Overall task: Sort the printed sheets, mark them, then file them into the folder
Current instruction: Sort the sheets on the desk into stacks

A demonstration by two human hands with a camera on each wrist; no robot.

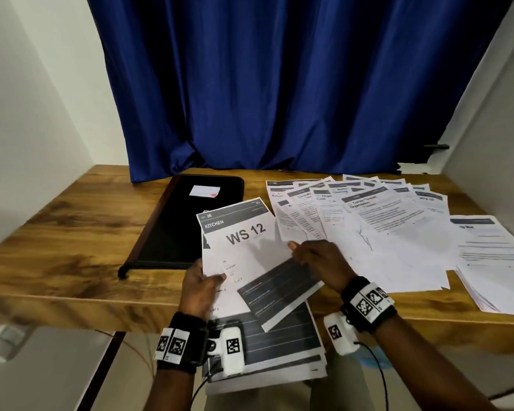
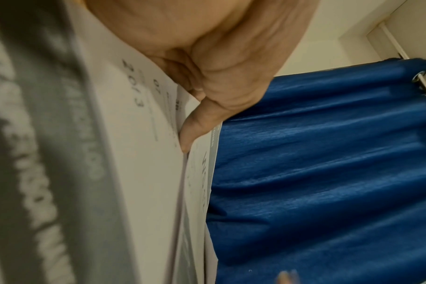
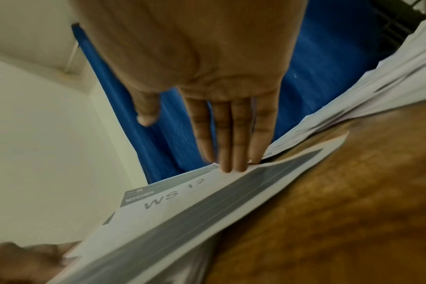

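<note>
The left hand pinches a stack of printed sheets at lower centre of the head view, its fingers hidden beneath. Only the right wrist view shows the right hand flat, fingers straight (tips touching the paper). The black folder lies closed, left of centre.

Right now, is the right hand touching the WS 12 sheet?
Touching. The right wrist view shows the right hand with straight fingertips on the WS 12 sheet.

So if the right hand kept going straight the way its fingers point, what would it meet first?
Probably the WS 12 sheet: the right hand already has straight fingertips at its edge. Past it lies the black folder.
</note>
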